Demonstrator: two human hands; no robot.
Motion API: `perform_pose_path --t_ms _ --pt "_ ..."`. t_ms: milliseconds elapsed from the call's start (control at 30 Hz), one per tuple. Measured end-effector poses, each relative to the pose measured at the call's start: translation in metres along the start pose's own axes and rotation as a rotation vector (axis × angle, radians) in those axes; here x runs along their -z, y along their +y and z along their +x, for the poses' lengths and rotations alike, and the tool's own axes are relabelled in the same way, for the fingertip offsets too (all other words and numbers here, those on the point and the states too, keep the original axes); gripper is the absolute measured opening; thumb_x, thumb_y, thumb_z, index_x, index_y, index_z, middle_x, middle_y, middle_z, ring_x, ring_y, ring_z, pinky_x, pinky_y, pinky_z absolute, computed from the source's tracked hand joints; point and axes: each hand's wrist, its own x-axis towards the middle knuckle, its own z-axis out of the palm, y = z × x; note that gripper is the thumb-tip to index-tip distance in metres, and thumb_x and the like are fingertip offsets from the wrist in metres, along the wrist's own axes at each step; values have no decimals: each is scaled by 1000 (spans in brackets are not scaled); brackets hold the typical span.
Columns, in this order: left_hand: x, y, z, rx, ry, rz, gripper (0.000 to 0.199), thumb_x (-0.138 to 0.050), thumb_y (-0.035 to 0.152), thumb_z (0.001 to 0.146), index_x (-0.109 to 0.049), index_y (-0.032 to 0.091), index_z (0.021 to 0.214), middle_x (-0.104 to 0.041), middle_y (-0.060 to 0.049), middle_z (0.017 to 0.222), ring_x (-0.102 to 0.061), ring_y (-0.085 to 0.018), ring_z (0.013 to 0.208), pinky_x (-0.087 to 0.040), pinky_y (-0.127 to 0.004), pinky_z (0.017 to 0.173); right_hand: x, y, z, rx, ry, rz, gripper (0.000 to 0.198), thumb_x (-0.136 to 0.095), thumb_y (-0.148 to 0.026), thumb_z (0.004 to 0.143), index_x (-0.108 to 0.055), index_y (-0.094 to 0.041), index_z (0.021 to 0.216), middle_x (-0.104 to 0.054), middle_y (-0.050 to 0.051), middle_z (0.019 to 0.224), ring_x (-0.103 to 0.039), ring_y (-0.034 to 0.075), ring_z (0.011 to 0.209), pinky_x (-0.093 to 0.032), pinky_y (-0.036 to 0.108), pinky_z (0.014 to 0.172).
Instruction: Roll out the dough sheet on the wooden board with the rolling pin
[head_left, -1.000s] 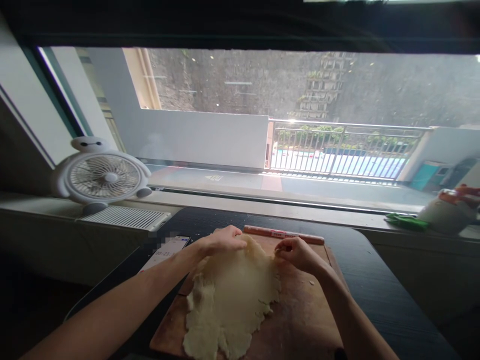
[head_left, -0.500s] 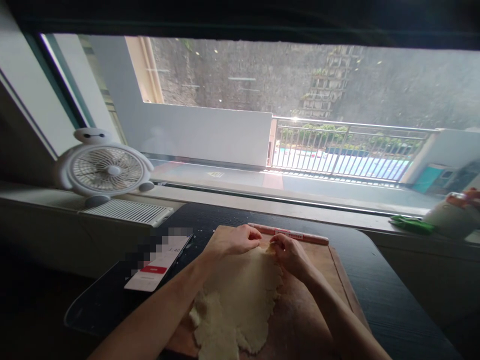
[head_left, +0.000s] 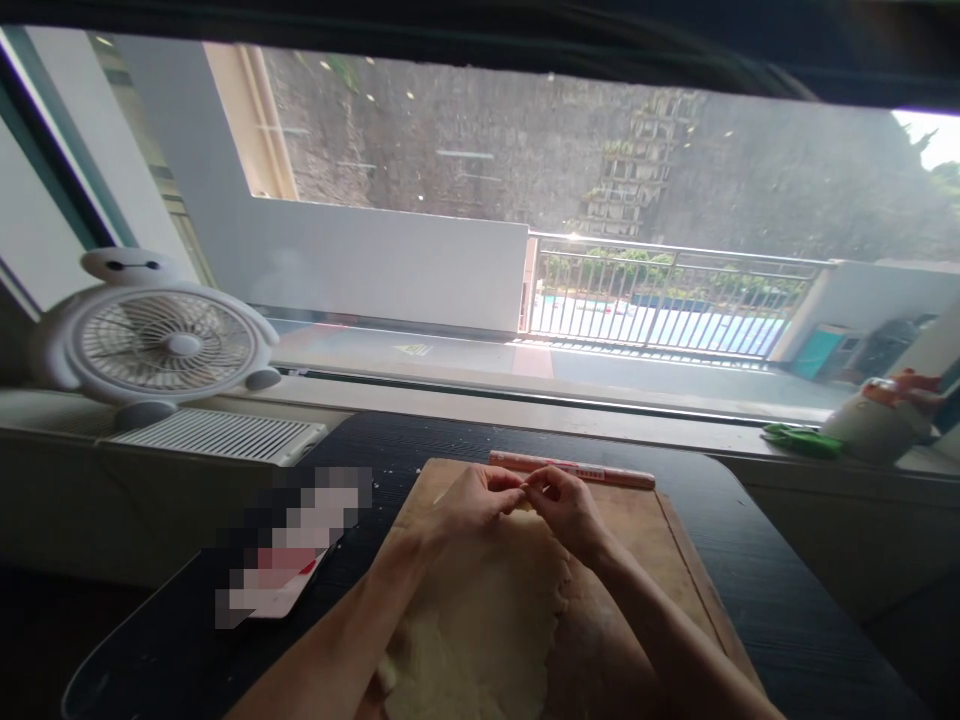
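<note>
A thin, uneven sheet of dough (head_left: 480, 620) lies flat on a wooden board (head_left: 645, 570), its right edge ragged. At the far end of the sheet, my left hand (head_left: 480, 497) and my right hand (head_left: 566, 508) meet with fingertips pinched together. A small bit of dough shows just beneath the fingertips, and both hands appear closed on the dough's far edge. Right behind the hands, a wooden rolling pin (head_left: 619, 478) with a red and white label lies across the board's far edge. My left forearm covers the sheet's left side.
The board rests on a dark table (head_left: 780, 580) with rounded corners. Left of it lies a phone-like flat object (head_left: 274, 600), partly blurred out. A white fan (head_left: 180, 345) stands by the window on the left. A green cloth-like item (head_left: 802, 440) and a pale rounded figure (head_left: 881, 425) sit on the right sill.
My hands have come together at the dough's far edge, where a small gap was between them. The camera view has shifted, so the fan appears farther left and larger.
</note>
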Motion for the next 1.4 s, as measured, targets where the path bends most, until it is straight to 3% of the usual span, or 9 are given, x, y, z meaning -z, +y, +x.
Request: perform_pose_path --t_ms 167,333,467,600,667,867,1067,1267,1400 --pt "-2 -23 10 -28 101 -35 28 -50 37 74 -66 14 77 -55 2 62 -41 -7 54 -29 -20 51 -2 1 3 21 30 139 23 -56 -39 76 -59 -16 79 -59 0 65 -52 11 57 -40 21 51" --pt "-3 -29 13 -42 143 -84 28 -49 37 76 -63 14 77 -53 2 63 -42 -7 54 -32 -20 50 -2 3 3 17 85 76 20 -56 -37 75 -60 -17 72 -57 -1 61 -51 10 53 -40 21 50" --pt "-5 -26 13 -32 199 -163 25 -55 35 72 -60 14 83 -54 3 64 -43 -7 53 -33 -20 50 0 0 2 13 139 81 19 -57 -33 74 -57 -19 86 -58 -3 62 -51 10 53 -40 20 49" --pt "-5 -22 11 -49 98 -150 25 -56 36 72 -62 14 80 -55 3 64 -44 -6 55 -33 -19 51 1 0 1 2 162 93 20 -56 -34 75 -55 -19 87 -58 -2 62 -50 10 52 -38 20 48" --pt "-4 -21 11 -58 69 -121 25 -55 36 73 -64 14 81 -58 2 67 -46 -7 58 -34 -19 54 1 1 2 15 154 56 18 -54 -35 76 -56 -18 81 -58 -1 62 -50 10 51 -37 19 47" --pt "-1 -24 18 -95 188 22 24 -51 35 74 -63 15 72 -62 -1 73 -53 -11 68 -40 -21 62 1 0 2 71 164 -126 19 -50 -33 77 -61 -18 73 -59 -1 62 -49 10 54 -36 19 51" --pt "2 -21 20 -122 145 56 22 -48 27 74 -66 16 79 -65 -1 79 -57 -12 72 -42 -21 64 5 -15 -4 65 73 -285 21 -47 -28 78 -61 -19 66 -60 -2 64 -50 9 58 -32 20 53" --pt "-2 -28 19 -107 269 311 21 -47 27 73 -66 18 69 -65 1 70 -57 -12 68 -41 -22 63 8 -23 -6 -54 136 -536 15 -49 -23 73 -56 -18 61 -58 -1 61 -46 9 58 -26 22 53" --pt "-2 -30 18 -110 273 329 22 -47 27 72 -67 20 73 -66 1 76 -58 -13 73 -42 -22 66 12 -22 -5 -80 116 -579 12 -50 -20 70 -54 -18 60 -57 -2 62 -45 9 58 -23 22 52"
